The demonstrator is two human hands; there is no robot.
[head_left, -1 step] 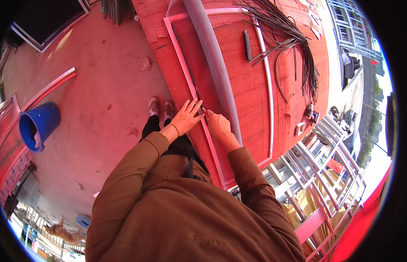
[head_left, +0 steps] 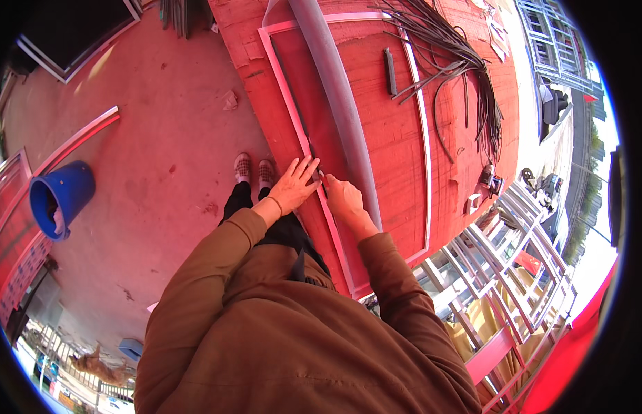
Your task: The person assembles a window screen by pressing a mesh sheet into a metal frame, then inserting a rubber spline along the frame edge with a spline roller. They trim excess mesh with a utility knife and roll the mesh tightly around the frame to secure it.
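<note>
A long, light-coloured rectangular frame (head_left: 283, 93) lies on the worktable (head_left: 397, 152), which looks red in this light. Along its near-left side is dark mesh screen (head_left: 304, 76), whose rest forms a grey roll (head_left: 333, 90) lying lengthwise inside the frame. My left hand (head_left: 293, 188) rests on the left rail with fingers stretched out. Just right of it, my right hand (head_left: 346, 202) is closed around a small hand tool (head_left: 322, 176), its tip at the rail's inner edge close to my left fingertips. Most of the tool is hidden in my fist.
Thin black rubber strips (head_left: 466, 65) lie bunched at the table's far right, with a short dark bar (head_left: 390, 71) beside them. Metal frames (head_left: 500, 262) are stacked off the table's right end. On the floor at left stands a blue bucket (head_left: 73, 190); an animal (head_left: 104, 369) is lower left.
</note>
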